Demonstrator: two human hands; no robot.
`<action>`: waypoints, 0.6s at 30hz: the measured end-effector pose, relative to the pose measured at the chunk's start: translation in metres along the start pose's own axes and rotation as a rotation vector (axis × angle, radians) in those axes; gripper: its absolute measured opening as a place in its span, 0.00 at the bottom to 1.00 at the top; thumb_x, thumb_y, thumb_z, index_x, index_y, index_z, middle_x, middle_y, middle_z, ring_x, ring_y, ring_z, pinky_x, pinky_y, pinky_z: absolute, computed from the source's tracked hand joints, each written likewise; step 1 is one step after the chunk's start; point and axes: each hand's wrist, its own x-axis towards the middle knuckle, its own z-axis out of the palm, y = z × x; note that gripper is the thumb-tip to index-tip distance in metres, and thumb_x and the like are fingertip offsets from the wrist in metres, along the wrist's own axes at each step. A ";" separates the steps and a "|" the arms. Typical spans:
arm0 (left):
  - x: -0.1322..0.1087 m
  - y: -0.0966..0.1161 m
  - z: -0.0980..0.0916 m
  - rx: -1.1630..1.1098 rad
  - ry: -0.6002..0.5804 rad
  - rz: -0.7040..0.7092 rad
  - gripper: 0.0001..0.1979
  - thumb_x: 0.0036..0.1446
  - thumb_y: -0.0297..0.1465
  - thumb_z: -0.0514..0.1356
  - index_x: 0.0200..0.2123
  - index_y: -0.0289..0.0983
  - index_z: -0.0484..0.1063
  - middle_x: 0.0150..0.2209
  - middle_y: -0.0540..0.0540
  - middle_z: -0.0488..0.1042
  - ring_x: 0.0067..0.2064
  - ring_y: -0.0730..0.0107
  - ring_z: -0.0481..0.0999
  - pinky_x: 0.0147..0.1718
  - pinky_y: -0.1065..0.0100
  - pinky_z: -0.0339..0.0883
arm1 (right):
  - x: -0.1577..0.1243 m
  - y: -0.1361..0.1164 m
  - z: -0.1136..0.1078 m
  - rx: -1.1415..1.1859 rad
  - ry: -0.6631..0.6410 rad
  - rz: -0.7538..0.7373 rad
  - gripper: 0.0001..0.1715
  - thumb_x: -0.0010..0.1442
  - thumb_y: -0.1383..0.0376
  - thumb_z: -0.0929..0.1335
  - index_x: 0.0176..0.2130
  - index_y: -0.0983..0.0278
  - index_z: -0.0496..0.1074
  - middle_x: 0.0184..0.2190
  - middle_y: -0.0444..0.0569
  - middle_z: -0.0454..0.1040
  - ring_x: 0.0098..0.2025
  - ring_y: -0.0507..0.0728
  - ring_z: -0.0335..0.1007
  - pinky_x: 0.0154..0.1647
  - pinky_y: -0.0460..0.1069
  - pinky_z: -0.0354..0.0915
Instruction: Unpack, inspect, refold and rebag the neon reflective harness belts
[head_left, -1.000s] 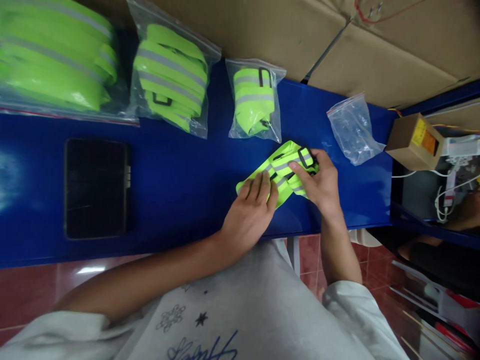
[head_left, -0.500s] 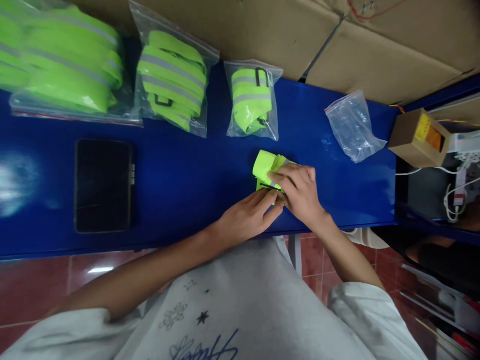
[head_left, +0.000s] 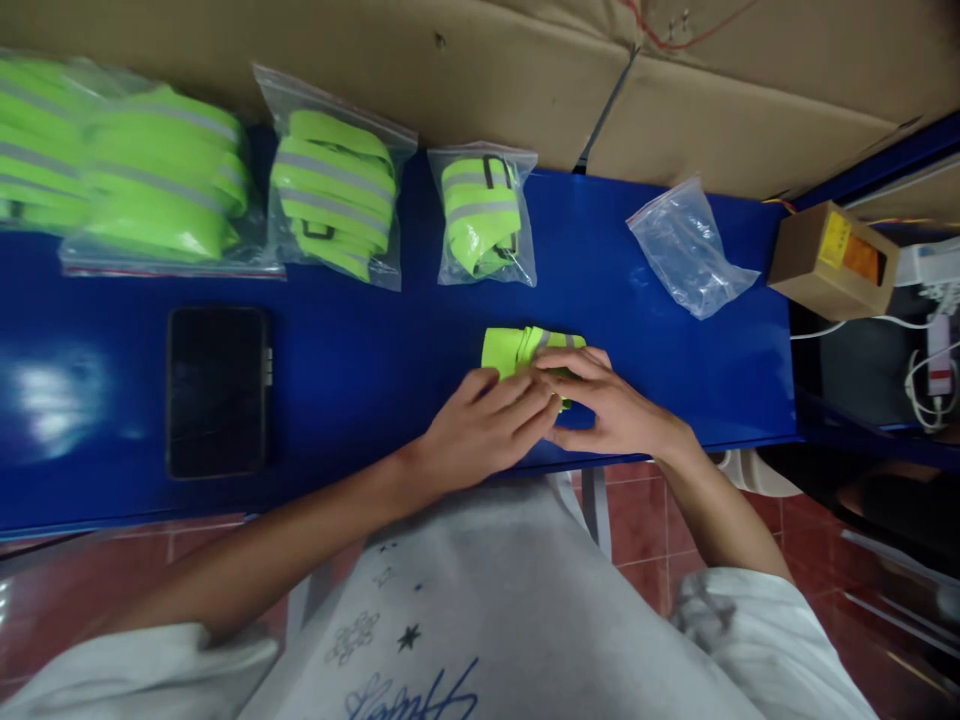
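A folded neon-green reflective vest with grey stripes lies on the blue table near its front edge. My left hand rests on the vest's near left side, fingers curled onto the fabric. Pressing on the near right side is my right hand, fingers closed over the folded bundle. Both hands meet over the vest and hide its near half. An empty clear zip bag lies to the right, apart from my hands.
Three clear bags of packed green vests line the table's back edge. A black tablet lies at the left. Cardboard boxes stand behind. A small brown box and white cables sit at right.
The vest went from spread out to a tight folded bundle. My right hand slid left over it and both hands came together on top.
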 end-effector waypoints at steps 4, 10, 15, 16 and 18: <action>0.014 -0.017 -0.002 -0.183 -0.035 -0.289 0.13 0.67 0.30 0.63 0.54 0.43 0.73 0.54 0.42 0.77 0.58 0.57 0.73 0.55 0.54 0.64 | -0.002 0.004 0.008 0.006 0.058 0.025 0.24 0.70 0.53 0.69 0.61 0.57 0.74 0.62 0.54 0.73 0.66 0.62 0.67 0.65 0.62 0.64; 0.028 -0.062 0.002 -0.498 -0.381 -0.473 0.40 0.51 0.50 0.72 0.61 0.37 0.67 0.57 0.37 0.72 0.58 0.48 0.73 0.55 0.51 0.69 | 0.003 0.008 0.011 0.073 0.146 0.061 0.25 0.71 0.55 0.69 0.64 0.55 0.70 0.57 0.50 0.79 0.60 0.60 0.75 0.59 0.58 0.67; 0.027 -0.073 0.013 -0.599 -0.365 -0.490 0.37 0.49 0.48 0.74 0.57 0.37 0.71 0.50 0.41 0.73 0.53 0.54 0.74 0.53 0.55 0.72 | 0.007 0.010 0.020 0.090 0.202 0.086 0.22 0.71 0.54 0.69 0.61 0.54 0.71 0.55 0.50 0.79 0.60 0.61 0.74 0.63 0.61 0.65; 0.028 -0.072 0.014 -0.599 -0.366 -0.494 0.35 0.48 0.47 0.75 0.55 0.37 0.71 0.50 0.41 0.73 0.53 0.53 0.74 0.53 0.54 0.72 | 0.008 0.012 0.021 0.059 0.214 0.109 0.25 0.70 0.52 0.69 0.63 0.53 0.69 0.58 0.51 0.77 0.64 0.63 0.71 0.65 0.62 0.63; 0.029 -0.070 0.013 -0.597 -0.373 -0.503 0.32 0.50 0.46 0.74 0.53 0.38 0.72 0.50 0.41 0.73 0.53 0.53 0.74 0.52 0.54 0.72 | 0.008 0.014 0.021 -0.017 0.255 0.186 0.40 0.66 0.47 0.71 0.70 0.54 0.59 0.68 0.57 0.65 0.73 0.68 0.57 0.70 0.67 0.57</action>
